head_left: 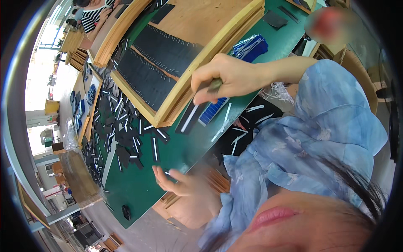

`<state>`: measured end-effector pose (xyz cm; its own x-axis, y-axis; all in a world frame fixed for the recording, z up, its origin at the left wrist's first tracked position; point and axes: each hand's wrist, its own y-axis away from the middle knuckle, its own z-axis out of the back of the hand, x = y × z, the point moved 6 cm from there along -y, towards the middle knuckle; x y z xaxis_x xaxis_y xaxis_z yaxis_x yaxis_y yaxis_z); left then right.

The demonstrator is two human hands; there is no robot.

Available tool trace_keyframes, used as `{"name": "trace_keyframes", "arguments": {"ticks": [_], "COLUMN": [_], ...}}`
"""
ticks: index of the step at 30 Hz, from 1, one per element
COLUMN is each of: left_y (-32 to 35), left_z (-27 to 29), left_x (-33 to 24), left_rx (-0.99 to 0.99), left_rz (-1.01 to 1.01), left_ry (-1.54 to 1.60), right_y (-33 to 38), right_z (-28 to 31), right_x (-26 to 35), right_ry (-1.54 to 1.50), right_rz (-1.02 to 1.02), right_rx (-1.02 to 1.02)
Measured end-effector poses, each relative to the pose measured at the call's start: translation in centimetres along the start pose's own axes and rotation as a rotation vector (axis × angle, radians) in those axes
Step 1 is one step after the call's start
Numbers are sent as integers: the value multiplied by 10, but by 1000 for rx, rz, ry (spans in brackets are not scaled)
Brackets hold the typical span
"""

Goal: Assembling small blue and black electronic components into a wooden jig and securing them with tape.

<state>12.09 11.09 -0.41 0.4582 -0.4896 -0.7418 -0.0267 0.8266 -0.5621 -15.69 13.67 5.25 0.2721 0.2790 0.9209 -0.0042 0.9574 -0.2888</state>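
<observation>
1. The right hand (228, 75), upper middle of the frame, pinches a dark strip (189, 119) between thumb and fingers; the strip hangs down and left from the fingertips, near the centre
2. A small greenish-brown piece (215, 85) shows in the same grip; I cannot tell what it is
3. The left hand (183, 187), lower middle, has its fingers curled and loosely apart; a tiny white bit (167, 173) shows at the fingertips, and I cannot tell whether they grip it
4. The dark strip in hand bears a white stripe along its length, so that much looks done on this one; it lies on nothing yet
5. Left of centre, a heap of dark pieces (122, 152) spreads over the green table (142, 185); many bear a similar white stripe, while others show none, so I judge the lot part done, though overlaps prevent a count
6. Loose white strips (222, 125) lie just right of centre, seemingly unused
7. At upper middle, the wooden frame (168, 108) surrounds dark panels (170, 52) with rows of short white marks along their edges; this part looks well advanced
8. A blue bundle (250, 46) lies beside the frame
</observation>
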Motion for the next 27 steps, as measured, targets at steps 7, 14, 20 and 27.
{"name": "trace_keyframes", "arguments": {"ticks": [7,14,20,27], "left_y": [9,-24,-9,-3], "left_z": [-25,-39,-76,-90], "left_x": [61,-7,-20,-43], "left_rx": [435,297,395,441], "left_rz": [-16,-94,435,540], "left_ry": [-741,274,744,729], "right_y": [-2,-19,-7,-9], "right_z": [-10,-29,-20,-44], "right_x": [-12,-11,-15,4], "right_ry": [-1,234,440,901], "right_rz": [11,188,189,800], "right_rx": [67,58,3,-97]}}
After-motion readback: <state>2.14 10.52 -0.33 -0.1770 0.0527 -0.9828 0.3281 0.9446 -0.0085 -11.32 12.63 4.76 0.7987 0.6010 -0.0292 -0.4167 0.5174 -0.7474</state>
